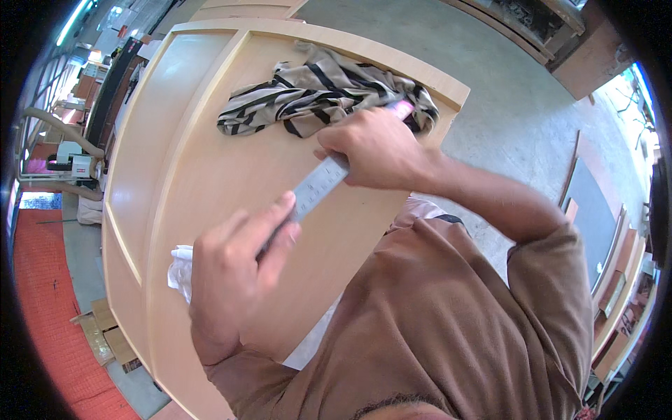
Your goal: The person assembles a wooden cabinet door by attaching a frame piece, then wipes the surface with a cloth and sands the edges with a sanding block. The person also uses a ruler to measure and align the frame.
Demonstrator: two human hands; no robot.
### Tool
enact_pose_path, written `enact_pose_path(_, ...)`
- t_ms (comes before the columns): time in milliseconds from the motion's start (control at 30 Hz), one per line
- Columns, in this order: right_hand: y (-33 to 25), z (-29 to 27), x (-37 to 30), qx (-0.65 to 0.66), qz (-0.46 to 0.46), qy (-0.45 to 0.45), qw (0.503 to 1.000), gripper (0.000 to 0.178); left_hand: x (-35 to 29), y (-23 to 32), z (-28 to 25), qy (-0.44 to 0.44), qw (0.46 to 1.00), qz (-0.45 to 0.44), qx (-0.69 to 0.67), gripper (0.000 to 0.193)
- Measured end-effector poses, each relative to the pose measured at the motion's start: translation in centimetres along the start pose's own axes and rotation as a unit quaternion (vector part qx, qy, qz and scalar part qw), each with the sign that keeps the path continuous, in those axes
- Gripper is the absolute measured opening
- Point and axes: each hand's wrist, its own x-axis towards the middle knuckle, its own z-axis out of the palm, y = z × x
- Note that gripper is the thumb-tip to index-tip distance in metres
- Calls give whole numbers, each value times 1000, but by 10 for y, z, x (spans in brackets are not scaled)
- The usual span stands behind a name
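Note:
A metal ruler [318,186] slants between my two hands above a pale wooden panel [238,175]. My left hand [234,255] pinches its lower end between thumb and fingers. My right hand [374,150] is closed around the upper end, knuckles up. A pinkish tip [402,108] shows just beyond my right hand; I cannot tell what it belongs to. Behind that hand a crumpled striped cloth [308,94] in beige, black and grey lies on the panel. White cloth or paper [180,271] sticks out beside my left hand, partly hidden by it.
Raised wooden strips [203,105] divide and edge the panel. Orange-red sheeting [56,301] and cardboard boxes [115,336] lie on the floor at the left. Boards [616,280] lean at the right, and a wooden bench [518,28] stands at the far right.

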Motion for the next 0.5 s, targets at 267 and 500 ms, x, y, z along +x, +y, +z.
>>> enact_pose_path(267,-2,-8,41,-5,134,82,988,16,83,-15,-50,-91,988,-123,-6,34)
enact_pose_path(500,0,-15,31,13,132,135,982,11,111,-22,-56,-107,990,-84,-30,31)
